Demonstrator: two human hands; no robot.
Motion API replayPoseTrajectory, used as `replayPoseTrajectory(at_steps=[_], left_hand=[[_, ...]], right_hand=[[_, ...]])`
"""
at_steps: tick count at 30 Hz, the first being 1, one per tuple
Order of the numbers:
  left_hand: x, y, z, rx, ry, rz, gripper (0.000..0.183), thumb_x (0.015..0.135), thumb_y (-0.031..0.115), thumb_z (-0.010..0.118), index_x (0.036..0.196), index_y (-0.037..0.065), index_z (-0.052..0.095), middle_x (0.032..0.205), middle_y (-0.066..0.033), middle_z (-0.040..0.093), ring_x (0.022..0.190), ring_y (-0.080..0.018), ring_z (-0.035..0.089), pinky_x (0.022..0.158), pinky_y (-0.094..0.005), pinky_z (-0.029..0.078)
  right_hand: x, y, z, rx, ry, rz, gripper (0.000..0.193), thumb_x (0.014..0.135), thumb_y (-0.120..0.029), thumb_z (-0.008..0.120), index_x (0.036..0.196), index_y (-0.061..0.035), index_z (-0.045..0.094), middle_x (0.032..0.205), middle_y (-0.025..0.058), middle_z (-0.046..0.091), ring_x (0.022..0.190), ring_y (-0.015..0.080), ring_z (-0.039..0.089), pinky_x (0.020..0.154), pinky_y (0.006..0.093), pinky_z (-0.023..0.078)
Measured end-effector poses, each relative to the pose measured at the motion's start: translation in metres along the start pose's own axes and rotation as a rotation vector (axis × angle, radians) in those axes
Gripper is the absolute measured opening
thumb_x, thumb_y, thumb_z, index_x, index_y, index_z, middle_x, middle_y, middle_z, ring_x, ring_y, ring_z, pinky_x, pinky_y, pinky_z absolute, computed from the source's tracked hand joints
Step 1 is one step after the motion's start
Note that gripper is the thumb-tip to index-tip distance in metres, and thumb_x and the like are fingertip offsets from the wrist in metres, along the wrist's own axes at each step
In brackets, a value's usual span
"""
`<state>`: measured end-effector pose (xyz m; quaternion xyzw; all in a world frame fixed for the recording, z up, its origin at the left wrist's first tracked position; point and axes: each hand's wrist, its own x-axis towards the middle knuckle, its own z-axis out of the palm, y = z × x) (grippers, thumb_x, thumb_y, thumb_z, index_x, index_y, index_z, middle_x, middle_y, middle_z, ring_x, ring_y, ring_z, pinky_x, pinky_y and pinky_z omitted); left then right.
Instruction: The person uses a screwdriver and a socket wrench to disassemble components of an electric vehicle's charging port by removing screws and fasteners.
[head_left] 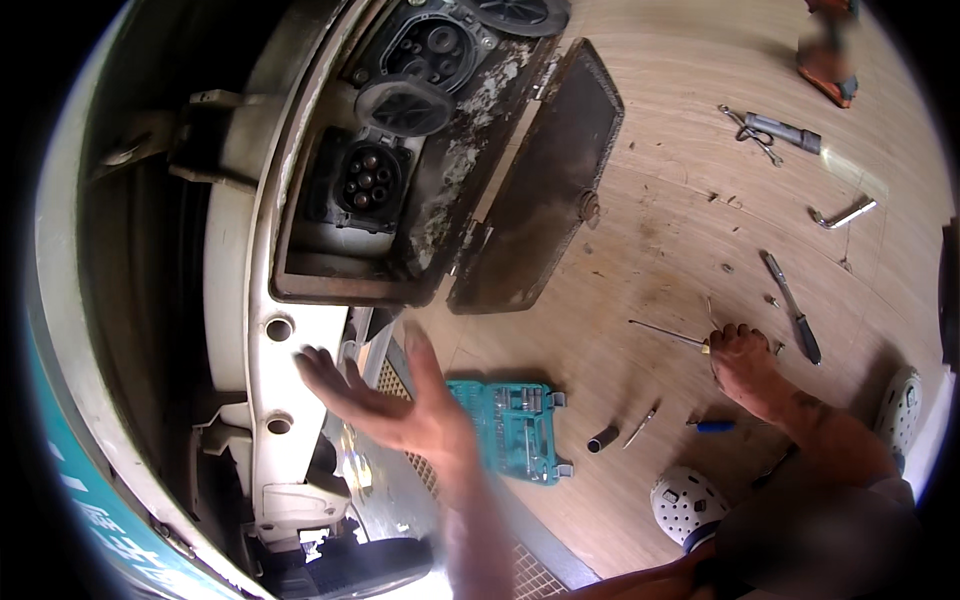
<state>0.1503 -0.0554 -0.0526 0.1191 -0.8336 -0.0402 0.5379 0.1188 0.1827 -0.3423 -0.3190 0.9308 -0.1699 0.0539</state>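
My left hand (395,400) is raised, blurred, open with its fingers spread, and holds nothing. It hovers in front of a white vehicle panel (290,370) with two round holes, just left of an open turquoise socket set case (515,428) on the wooden floor. Above it, a rusty charging port recess (400,170) shows two black sockets, and its flap (545,185) hangs open. My right hand (745,362) is down on the floor to the right, fingers curled at the handle end of a thin screwdriver (665,333).
Loose tools lie on the floor: a black-handled screwdriver (795,310), an L-shaped wrench (843,213), a grey hand tool (775,128), a blue-handled bit (712,426), a black socket (602,438). White clogs (688,503) (900,400) sit at lower right. A metal grate (535,575) runs along the vehicle.
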Motion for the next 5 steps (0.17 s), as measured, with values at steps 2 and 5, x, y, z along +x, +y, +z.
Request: replayPoseTrajectory(at_steps=[2,5], left_hand=[[0.018,0.007,0.012,-0.100,-0.108,-0.008,0.103,0.080,0.016,0.078,0.154,0.006,0.008,0.156,-0.0240,0.017,0.144,-0.0397,0.019,0.117,-0.0559,0.021],[0.035,0.021,0.006,0.026,-0.257,0.150,0.110,0.077,0.017,0.082,0.155,0.011,0.005,0.158,-0.0219,0.014,0.146,-0.0373,0.017,0.118,-0.0555,0.015]], right_hand=[[0.006,0.009,-0.013,-0.060,-0.033,-0.053,0.018,0.075,-0.020,0.069,0.082,-0.0043,0.062,0.080,0.0157,0.062,0.075,0.0312,0.063,0.065,0.0441,0.052],[0.043,0.005,-0.069,0.223,0.033,-0.092,0.030,0.074,-0.025,0.073,0.093,-0.0054,0.064,0.089,0.0078,0.064,0.084,0.0289,0.064,0.071,0.0466,0.049]])
